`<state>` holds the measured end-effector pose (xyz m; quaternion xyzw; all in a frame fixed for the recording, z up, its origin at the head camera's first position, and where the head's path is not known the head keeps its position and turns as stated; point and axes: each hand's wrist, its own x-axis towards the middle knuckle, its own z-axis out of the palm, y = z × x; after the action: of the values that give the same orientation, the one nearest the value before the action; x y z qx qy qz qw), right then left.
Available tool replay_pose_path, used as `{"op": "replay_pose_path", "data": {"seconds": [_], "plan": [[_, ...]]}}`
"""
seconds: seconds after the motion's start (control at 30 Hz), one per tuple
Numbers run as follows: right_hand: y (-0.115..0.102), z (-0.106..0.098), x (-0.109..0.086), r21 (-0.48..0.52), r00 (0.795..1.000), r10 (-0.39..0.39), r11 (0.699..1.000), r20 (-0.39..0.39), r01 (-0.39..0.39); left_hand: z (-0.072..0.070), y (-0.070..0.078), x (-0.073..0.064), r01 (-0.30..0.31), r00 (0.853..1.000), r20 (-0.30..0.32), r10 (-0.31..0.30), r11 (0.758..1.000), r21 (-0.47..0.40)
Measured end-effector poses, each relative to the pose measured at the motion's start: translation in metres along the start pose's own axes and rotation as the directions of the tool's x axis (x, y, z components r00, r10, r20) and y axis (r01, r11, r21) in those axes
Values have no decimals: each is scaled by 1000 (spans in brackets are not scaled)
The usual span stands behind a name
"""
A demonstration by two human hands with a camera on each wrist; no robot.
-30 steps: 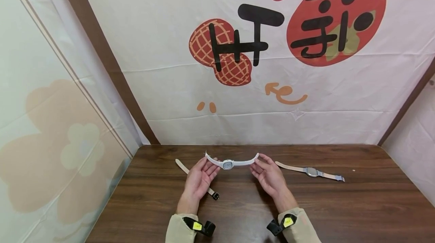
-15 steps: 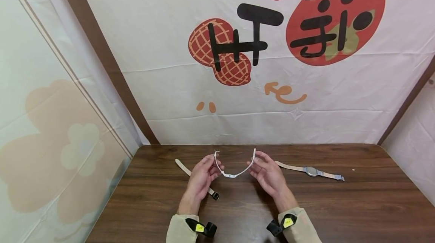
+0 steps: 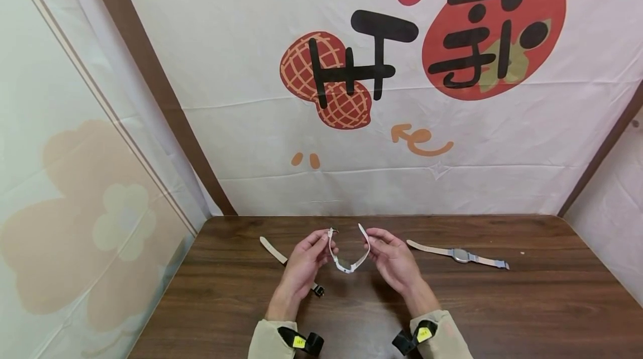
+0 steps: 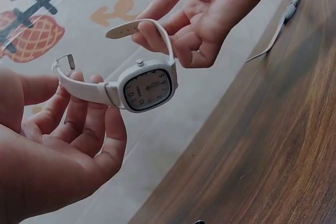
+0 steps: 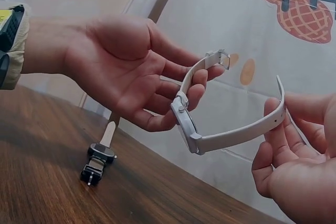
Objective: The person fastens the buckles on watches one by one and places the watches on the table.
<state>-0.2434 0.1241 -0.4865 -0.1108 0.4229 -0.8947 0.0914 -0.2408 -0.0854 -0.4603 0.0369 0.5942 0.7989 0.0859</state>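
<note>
Between my hands a white wristwatch (image 4: 148, 87) hangs above the table, unbuckled, its strap bent into a U with the case lowest. My left hand (image 3: 303, 263) pinches the strap near its metal buckle, which shows in both wrist views. The holed end of the strap (image 5: 247, 134) is pinched between the thumb and fingers of my right hand (image 3: 397, 263). In the left wrist view the square dial with its numerals faces the camera. Under my left forearm lies a second watch (image 5: 102, 150) with a black case, partly hidden in the head view.
A third watch (image 3: 460, 255), with a pale and blue strap, lies stretched out on the brown wooden table (image 3: 502, 309) to the right. Behind the table hangs a white printed cloth (image 3: 241, 124). Another printed cloth (image 3: 30, 180) stands along the left side.
My hands have come closer together, and the white watch's strap has bent from a shallow curve into a narrower U. Its dial has turned from facing the head camera to edge-on.
</note>
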Motion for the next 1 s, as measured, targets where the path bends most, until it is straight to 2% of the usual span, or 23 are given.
{"op": "replay_pose_path", "data": {"seconds": [0.4,0.77,1.0], "plan": [[1,2,0,-17,1000,-12,1000,-14,12,2,-3,-1,-12,999,35,12,1000,-2],[2,3,0,-21,1000,0,1000,-29,0,5,-4,-3,3,998,69,3,996,-86],[3,2,1,-33,999,5,999,-34,-6,6,-5,-3,-11,995,99,16,998,-56]]}}
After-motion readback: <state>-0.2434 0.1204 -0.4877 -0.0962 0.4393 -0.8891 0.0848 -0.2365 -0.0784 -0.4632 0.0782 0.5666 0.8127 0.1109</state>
